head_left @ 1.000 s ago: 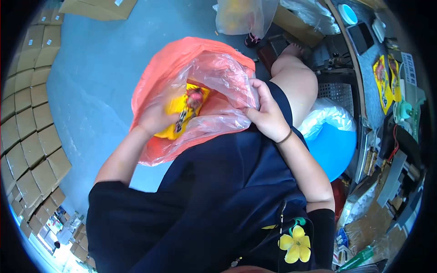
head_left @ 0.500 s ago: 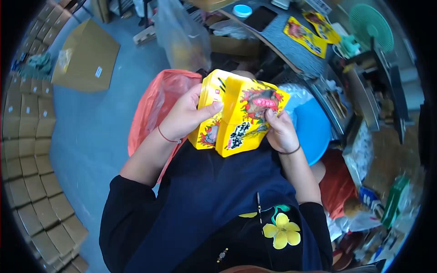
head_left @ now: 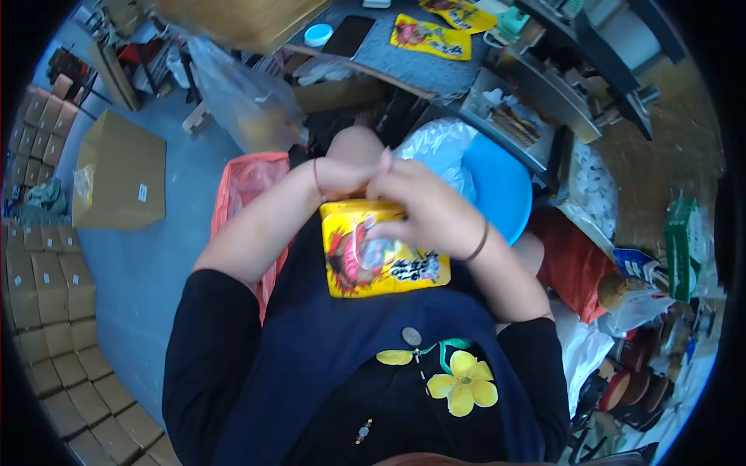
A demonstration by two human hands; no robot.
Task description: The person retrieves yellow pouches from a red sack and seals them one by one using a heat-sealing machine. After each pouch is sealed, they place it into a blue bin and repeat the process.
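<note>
A stack of yellow printed food pouches (head_left: 350, 268) lies flat above my lap, its top pouch showing a red and dark picture with black lettering. At its far edge is my left hand (head_left: 342, 179), closed, its fingers mostly hidden behind the edge and my other hand. My right hand (head_left: 427, 206) reaches over from the right, its thumb across the front of the top pouch and its fingers bent at the far edge. Both hands meet there and are slightly blurred.
A red plastic bag (head_left: 233, 190) stands left of my knees, a blue tub (head_left: 501, 190) with clear plastic to the right. More yellow pouches (head_left: 431, 39), a phone (head_left: 350, 36) and a white-and-blue tub (head_left: 318, 35) lie on the worktable. Cartons (head_left: 120, 175) line the left.
Two groups of pouches held side by side are now one stack, turned sideways and lower. My hands have come together at its far edge. The view has swung right.
</note>
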